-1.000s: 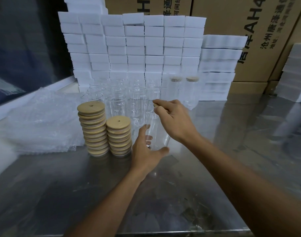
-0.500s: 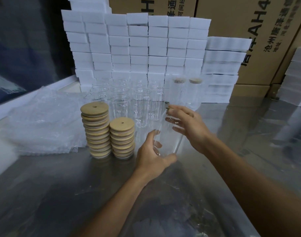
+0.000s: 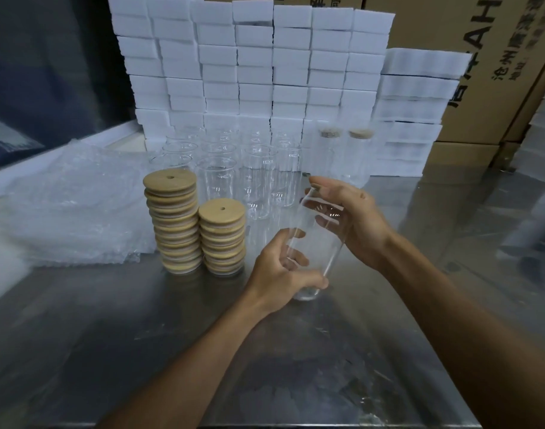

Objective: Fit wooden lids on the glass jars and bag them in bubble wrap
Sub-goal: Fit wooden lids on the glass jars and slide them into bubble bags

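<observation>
Both of my hands have come nearer to me since a second ago, bringing one glass jar (image 3: 314, 243) out of the cluster of empty jars (image 3: 255, 181) and tilting it, its mouth leaning away toward the stack of white boxes (image 3: 252, 66). Earlier my right hand (image 3: 354, 221) only pinched the rim while my left hand (image 3: 283, 270) reached up open; now the left grip wraps the lower body near the base, fingers and thumb curled round the glass, and the right grip cups the upper part, fingers seen through the glass. The jar sits just right of the shorter stack of wooden lids (image 3: 223, 236), its base low over the desk (image 3: 141, 335); whether it touches I cannot tell. It has no lid yet, so I judge the next step is freeing one hand to take a lid from that stack. The taller lid stack (image 3: 172, 224) stands left of the shorter one, with the bubble wrap (image 3: 73, 205) further left. Two lidded jars (image 3: 342, 156) stand behind the jar I hold.
</observation>
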Demonstrator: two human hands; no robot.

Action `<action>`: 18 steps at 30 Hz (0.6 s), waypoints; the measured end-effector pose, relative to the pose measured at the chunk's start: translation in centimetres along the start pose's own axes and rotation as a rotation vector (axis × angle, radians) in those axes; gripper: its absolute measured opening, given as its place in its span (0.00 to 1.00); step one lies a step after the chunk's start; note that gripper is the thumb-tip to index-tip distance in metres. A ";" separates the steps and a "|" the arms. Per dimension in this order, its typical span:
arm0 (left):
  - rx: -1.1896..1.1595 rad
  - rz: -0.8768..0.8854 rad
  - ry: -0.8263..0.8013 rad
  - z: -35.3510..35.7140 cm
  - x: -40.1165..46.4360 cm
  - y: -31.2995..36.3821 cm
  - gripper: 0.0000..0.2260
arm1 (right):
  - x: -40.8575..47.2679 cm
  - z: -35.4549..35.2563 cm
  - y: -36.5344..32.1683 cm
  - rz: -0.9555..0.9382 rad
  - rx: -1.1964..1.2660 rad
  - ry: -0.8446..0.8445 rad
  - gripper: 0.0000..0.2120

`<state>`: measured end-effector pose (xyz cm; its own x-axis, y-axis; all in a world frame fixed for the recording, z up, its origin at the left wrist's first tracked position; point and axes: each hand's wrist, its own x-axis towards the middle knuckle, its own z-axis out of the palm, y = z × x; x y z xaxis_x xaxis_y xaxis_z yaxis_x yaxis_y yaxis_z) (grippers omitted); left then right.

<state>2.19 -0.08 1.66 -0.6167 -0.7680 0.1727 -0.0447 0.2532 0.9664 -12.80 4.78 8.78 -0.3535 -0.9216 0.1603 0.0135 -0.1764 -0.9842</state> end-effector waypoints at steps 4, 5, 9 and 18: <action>0.153 -0.002 0.119 1.0 0.0 0.2 0.35 | -0.6 0.6 -0.2 -0.058 -0.075 0.139 0.17; 0.219 -0.005 0.167 1.3 0.0 0.3 0.37 | -0.8 0.9 -0.2 -0.074 -0.094 0.188 0.16; 0.389 -0.052 0.190 1.8 -0.1 1.1 0.42 | -1.1 1.7 -0.2 -0.163 -0.187 0.313 0.16; 0.804 -0.014 0.083 -0.9 0.3 8.8 0.18 | -1.3 2.1 0.9 -0.370 -0.476 0.357 0.30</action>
<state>2.29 1.42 10.43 -0.5530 -0.8075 0.2053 -0.6232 0.5644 0.5414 -10.39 5.13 7.81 -0.5423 -0.6461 0.5371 -0.5495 -0.2108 -0.8085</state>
